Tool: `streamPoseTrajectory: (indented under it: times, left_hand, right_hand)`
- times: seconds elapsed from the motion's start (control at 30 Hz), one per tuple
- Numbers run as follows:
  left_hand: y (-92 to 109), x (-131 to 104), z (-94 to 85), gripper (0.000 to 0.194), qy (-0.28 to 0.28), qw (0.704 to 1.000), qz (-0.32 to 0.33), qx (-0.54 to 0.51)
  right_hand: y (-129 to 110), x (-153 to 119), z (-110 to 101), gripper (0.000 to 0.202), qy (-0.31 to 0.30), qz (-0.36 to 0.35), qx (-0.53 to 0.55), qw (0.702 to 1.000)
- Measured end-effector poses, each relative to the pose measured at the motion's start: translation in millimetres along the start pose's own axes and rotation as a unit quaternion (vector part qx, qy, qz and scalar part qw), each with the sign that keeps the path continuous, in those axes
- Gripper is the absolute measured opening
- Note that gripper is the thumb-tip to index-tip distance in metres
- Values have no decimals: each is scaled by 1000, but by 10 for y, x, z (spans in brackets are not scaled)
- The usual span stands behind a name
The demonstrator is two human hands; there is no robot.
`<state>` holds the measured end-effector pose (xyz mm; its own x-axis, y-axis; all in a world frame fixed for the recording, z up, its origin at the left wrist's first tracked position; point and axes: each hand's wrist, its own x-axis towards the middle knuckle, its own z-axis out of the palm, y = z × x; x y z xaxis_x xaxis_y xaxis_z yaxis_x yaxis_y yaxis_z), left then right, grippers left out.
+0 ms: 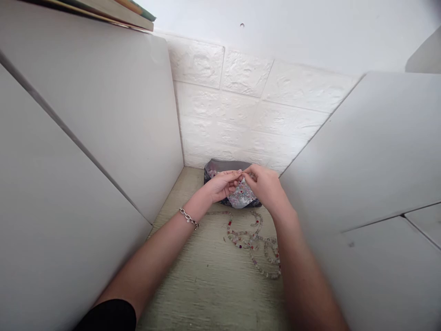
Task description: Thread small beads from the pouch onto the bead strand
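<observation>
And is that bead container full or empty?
Not empty: small, colourful beads lie inside the container. How full, I can't tell; the left hand and right hand hide part.

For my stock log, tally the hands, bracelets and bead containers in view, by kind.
Left hand and right hand: 2
Bracelet: 1
Bead container: 1
Total: 4
Strung beads left out: their loops overlap too much to count.

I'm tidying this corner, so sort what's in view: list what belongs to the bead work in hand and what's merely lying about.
Seems part of the work:
left hand and right hand, close together
open dark pouch
small beads inside it
bead strands, laid out loosely

Seems incidental:
chain bracelet, worn on the left wrist
what look like books, top left
</observation>
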<state>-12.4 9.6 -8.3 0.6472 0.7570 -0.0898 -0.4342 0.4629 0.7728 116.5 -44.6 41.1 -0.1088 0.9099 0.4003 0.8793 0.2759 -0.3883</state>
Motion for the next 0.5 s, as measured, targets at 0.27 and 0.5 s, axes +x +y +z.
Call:
streamPoseTrajectory:
  times: [0.27, 0.5]
  left_hand:
    - [52, -36, 57, 13, 31, 999, -1, 28]
    - [7, -22, 72, 13, 29, 998, 41, 48]
  right_hand:
    - [16, 4, -3, 19, -14, -20, -5, 1000]
    - [34, 23, -8, 20, -19, -24, 21, 999]
